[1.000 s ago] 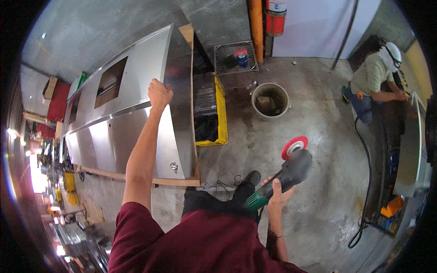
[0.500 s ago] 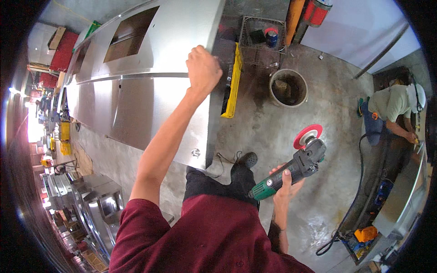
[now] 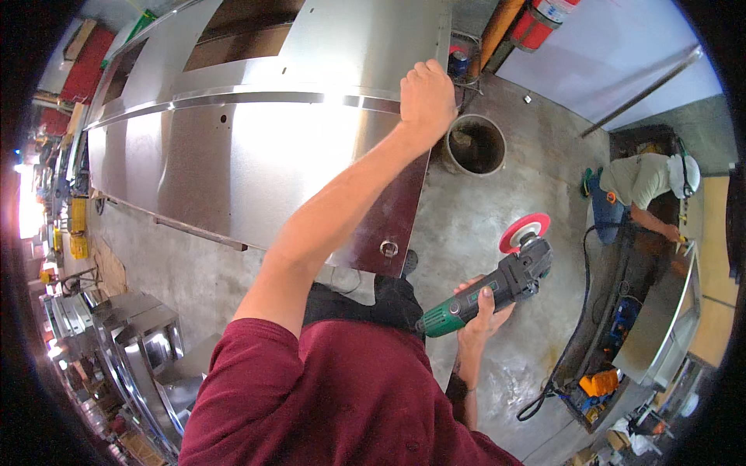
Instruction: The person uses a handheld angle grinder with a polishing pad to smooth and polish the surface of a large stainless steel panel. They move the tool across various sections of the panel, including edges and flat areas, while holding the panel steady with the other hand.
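Note:
My left hand [image 3: 429, 99] is closed at the right edge of a large stainless steel cabinet [image 3: 287, 147], the fingers curled over the rim near its long seam. Rectangular openings are cut in the far part of the cabinet, and a small round fitting [image 3: 388, 248] sits at its near corner. In my right hand [image 3: 483, 314] is a green and black angle grinder [image 3: 482, 297], held around its body. Its red disc [image 3: 525, 231] points away from me and touches nothing.
A round bucket [image 3: 475, 145] stands on the floor beyond the cabinet. A red fire extinguisher [image 3: 536, 27] is near the wall. At right a person [image 3: 649, 182] in a white helmet bends over a workbench, with a black cable [image 3: 584, 283] nearby. Steel parts [image 3: 132, 342] lie at lower left.
The cabinet has shifted right together with my left hand, now covering the yellow-edged container and most of my shoe. My view has turned slightly. The grinder stays in my right hand.

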